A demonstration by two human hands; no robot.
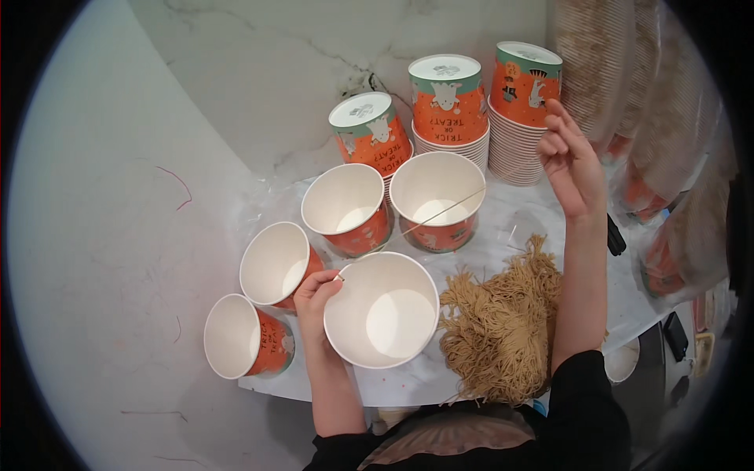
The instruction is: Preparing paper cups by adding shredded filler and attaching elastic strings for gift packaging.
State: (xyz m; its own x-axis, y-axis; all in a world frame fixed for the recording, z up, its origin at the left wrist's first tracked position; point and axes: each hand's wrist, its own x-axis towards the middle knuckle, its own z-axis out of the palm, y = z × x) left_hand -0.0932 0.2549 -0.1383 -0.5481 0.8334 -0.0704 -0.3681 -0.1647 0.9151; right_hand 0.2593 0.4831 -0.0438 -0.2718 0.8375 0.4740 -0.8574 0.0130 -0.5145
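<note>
My left hand [314, 302] is closed on the rim of a white-lined paper bucket [382, 345], its open mouth facing me. A thin tan cord [444, 212] runs from a small spot at the rim beside my left fingertips, up and right across another bucket. It lines up with my raised right hand [567, 153], whose fingers are curled and pressed together; the cord's far end is too faint to see clearly. Below my right hand, by the forearm, lies a tangled heap of tan cords [499, 334].
Several open orange buckets [343, 200] stand in an arc at left and behind. Upside-down bucket stacks [446, 98] rise at the back. Plastic-wrapped bucket stacks [652, 141] crowd the right side. A black object [615, 235] lies beside my right forearm. A marbled wall [314, 63] bounds the table.
</note>
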